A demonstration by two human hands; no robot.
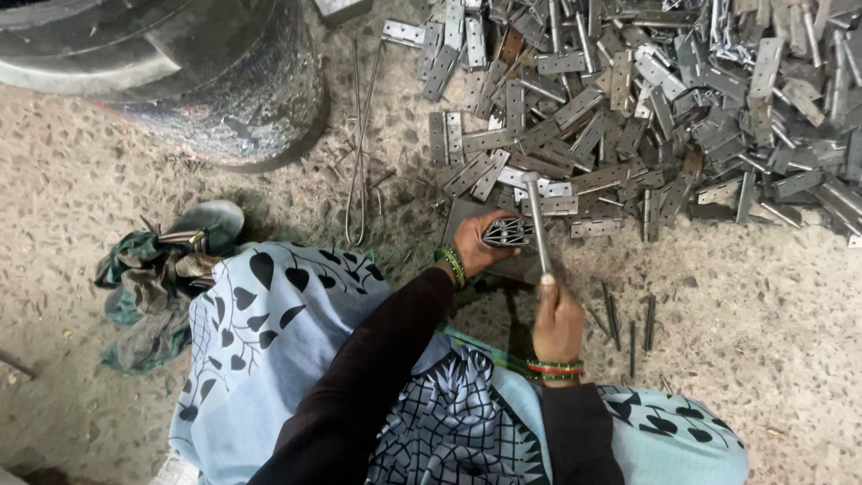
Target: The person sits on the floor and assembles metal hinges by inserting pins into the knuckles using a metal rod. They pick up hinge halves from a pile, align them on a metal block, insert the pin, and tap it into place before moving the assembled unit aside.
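Steel hinge (507, 232) pinched in my left hand (476, 242); my right hand (557, 319) fists one thin metal hammer (537, 220); four loose pins (628, 319) lower right; uncounted hinge heap (664, 99) upper right; bare floor (108, 180) left.

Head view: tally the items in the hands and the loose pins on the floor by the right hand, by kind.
Hammer in right hand: 1
Hinge in left hand: 1
Loose pins on floor: about 5
Total: about 7

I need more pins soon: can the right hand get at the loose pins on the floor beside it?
Probably yes. The pins lie on bare floor just beside the right hand, with nothing between. But that hand is closed round the hammer, so it would have to put it down first.
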